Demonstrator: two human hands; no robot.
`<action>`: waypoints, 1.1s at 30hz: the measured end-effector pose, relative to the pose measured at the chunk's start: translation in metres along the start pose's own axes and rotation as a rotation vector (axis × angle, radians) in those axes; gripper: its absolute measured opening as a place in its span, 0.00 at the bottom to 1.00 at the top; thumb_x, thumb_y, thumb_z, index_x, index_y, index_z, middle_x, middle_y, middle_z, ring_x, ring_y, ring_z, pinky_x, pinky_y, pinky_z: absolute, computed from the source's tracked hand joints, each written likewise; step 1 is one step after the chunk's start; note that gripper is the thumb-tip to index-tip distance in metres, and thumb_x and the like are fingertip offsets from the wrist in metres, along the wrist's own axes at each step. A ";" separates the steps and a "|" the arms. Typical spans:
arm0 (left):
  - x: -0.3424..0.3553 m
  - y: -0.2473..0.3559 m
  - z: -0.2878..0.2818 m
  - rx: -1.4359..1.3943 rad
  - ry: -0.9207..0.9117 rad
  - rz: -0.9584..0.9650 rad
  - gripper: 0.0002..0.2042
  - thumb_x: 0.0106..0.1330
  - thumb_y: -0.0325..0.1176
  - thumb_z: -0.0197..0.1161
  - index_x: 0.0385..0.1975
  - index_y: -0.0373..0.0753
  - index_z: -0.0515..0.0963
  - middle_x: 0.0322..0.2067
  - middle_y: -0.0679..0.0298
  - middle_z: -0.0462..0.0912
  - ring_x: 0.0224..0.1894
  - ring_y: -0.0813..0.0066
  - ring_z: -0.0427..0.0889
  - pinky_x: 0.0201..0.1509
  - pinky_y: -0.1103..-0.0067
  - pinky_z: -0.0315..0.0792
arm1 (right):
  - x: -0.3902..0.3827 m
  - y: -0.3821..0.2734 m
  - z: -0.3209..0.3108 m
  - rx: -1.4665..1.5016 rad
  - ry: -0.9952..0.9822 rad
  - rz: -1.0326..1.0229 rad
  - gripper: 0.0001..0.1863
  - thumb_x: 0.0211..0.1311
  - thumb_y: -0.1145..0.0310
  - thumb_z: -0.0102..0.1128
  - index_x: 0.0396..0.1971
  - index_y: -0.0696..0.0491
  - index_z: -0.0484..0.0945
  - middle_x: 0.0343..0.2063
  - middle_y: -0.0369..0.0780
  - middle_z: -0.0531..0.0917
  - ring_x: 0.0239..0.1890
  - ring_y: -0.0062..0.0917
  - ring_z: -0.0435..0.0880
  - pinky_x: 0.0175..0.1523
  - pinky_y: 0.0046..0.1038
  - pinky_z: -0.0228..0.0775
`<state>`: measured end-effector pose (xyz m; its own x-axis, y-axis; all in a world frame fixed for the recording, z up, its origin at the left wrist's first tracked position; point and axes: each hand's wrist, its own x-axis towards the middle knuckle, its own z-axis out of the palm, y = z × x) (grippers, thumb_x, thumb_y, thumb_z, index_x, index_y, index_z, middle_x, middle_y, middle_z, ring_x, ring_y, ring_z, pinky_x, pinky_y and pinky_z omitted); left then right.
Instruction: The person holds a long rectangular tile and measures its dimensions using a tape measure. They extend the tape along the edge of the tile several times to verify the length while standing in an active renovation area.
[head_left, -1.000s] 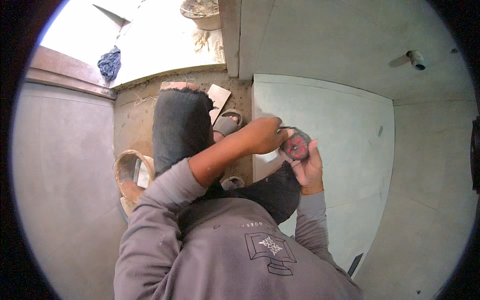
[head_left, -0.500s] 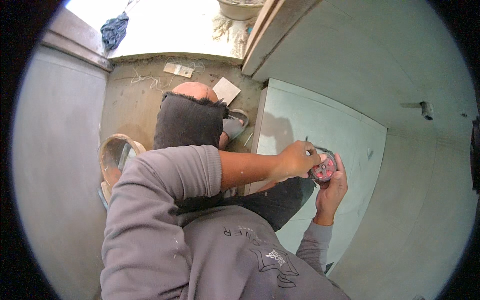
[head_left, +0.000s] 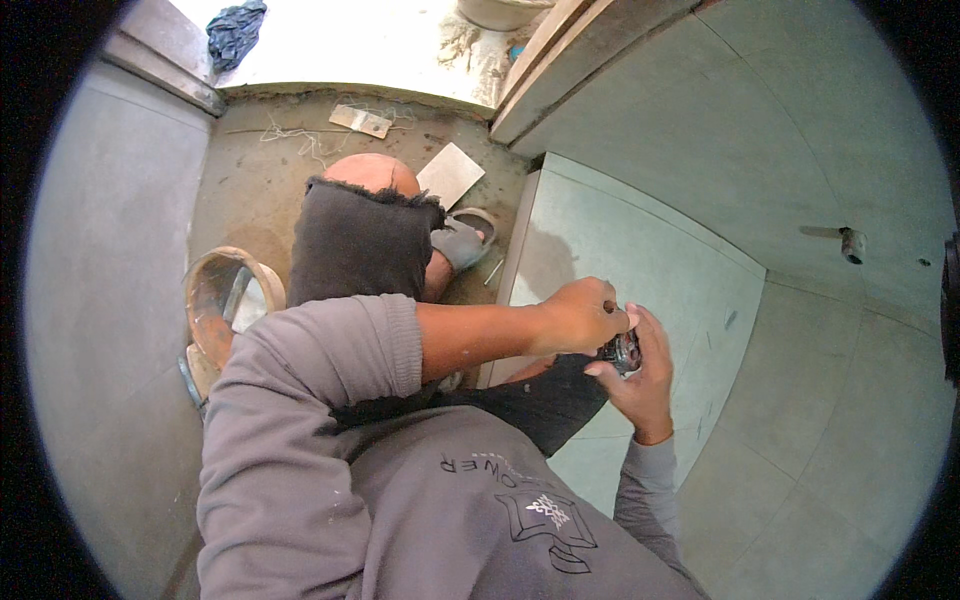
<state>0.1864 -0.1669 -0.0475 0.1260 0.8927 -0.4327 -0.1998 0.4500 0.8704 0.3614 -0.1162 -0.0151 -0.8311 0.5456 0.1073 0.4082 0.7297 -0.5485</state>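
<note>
A small dark round reel (head_left: 624,352) is between my two hands, over the pale raised slab. My right hand (head_left: 650,375) is closed round its outer side, thumb below and fingers above. Coming across from the left, my left hand (head_left: 580,315) has its fingers bent and pinched at the reel's upper edge. They partly cover it, so exactly what they grip is hidden. My bent knee in dark cloth (head_left: 555,400) lies just below the reel.
The pale slab (head_left: 610,240) fills the corner beside tiled walls, a pipe stub (head_left: 852,245) jutting out. To the left stands a bucket (head_left: 195,285). On the floor lie a white tile piece (head_left: 450,176) and a small board (head_left: 361,121) with loose string. A dark bag (head_left: 236,35) lies beyond the doorway.
Both hands have shifted slightly left. The reel has turned, so its red spoked face no longer shows. The view has shifted a little too.
</note>
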 end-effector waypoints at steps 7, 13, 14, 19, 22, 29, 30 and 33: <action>-0.003 0.009 -0.006 0.414 0.072 0.239 0.24 0.59 0.49 0.64 0.35 0.27 0.74 0.25 0.47 0.80 0.29 0.58 0.82 0.32 0.70 0.73 | -0.005 0.002 0.011 0.264 0.024 0.190 0.45 0.45 0.46 0.71 0.55 0.63 0.67 0.47 0.49 0.76 0.51 0.37 0.76 0.55 0.34 0.68; 0.008 0.004 -0.010 0.500 -0.067 0.247 0.26 0.53 0.51 0.69 0.31 0.28 0.73 0.24 0.48 0.78 0.28 0.57 0.79 0.33 0.68 0.71 | -0.011 -0.006 0.018 0.519 0.045 0.225 0.46 0.48 0.46 0.70 0.58 0.63 0.64 0.49 0.47 0.75 0.53 0.35 0.75 0.57 0.33 0.66; 0.010 0.003 -0.010 0.473 -0.069 0.215 0.26 0.51 0.51 0.70 0.30 0.29 0.73 0.23 0.49 0.77 0.28 0.60 0.78 0.32 0.69 0.71 | -0.012 -0.012 0.019 0.588 0.049 0.257 0.45 0.49 0.47 0.70 0.59 0.63 0.64 0.50 0.47 0.75 0.53 0.35 0.75 0.57 0.34 0.66; 0.007 0.027 -0.020 0.373 0.038 0.176 0.27 0.47 0.52 0.73 0.22 0.31 0.73 0.18 0.58 0.73 0.25 0.70 0.73 0.27 0.72 0.68 | -0.030 0.004 0.020 0.526 -0.017 0.317 0.42 0.50 0.50 0.70 0.58 0.62 0.65 0.50 0.48 0.75 0.53 0.36 0.74 0.58 0.35 0.64; 0.007 0.054 -0.033 0.200 0.215 0.111 0.28 0.44 0.46 0.75 0.29 0.24 0.73 0.21 0.51 0.76 0.26 0.60 0.78 0.32 0.70 0.73 | -0.046 0.011 0.022 0.427 -0.002 0.360 0.38 0.50 0.54 0.71 0.56 0.60 0.68 0.49 0.46 0.76 0.52 0.35 0.74 0.58 0.34 0.64; -0.004 0.064 -0.032 0.560 0.564 0.443 0.26 0.48 0.45 0.74 0.35 0.28 0.72 0.34 0.49 0.76 0.39 0.60 0.77 0.42 0.68 0.71 | -0.084 0.025 0.047 0.642 -0.052 0.642 0.32 0.53 0.61 0.68 0.55 0.60 0.70 0.45 0.42 0.77 0.47 0.31 0.75 0.56 0.33 0.65; -0.006 0.064 -0.028 0.734 0.696 0.585 0.27 0.49 0.44 0.73 0.38 0.28 0.71 0.38 0.47 0.75 0.42 0.57 0.76 0.47 0.66 0.71 | -0.086 0.026 0.051 0.696 -0.061 0.709 0.31 0.54 0.61 0.67 0.55 0.60 0.69 0.45 0.42 0.77 0.46 0.30 0.75 0.56 0.32 0.66; -0.016 0.076 -0.019 0.942 0.520 0.666 0.28 0.50 0.42 0.70 0.44 0.27 0.69 0.45 0.42 0.73 0.49 0.48 0.74 0.55 0.62 0.68 | -0.062 0.033 0.055 0.719 -0.242 1.008 0.30 0.57 0.59 0.64 0.56 0.59 0.69 0.48 0.42 0.76 0.48 0.30 0.76 0.57 0.32 0.66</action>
<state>0.1507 -0.1462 0.0210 -0.1707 0.9393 0.2977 0.7170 -0.0888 0.6914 0.4054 -0.1492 -0.0855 -0.3495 0.5833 -0.7332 0.6657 -0.3961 -0.6325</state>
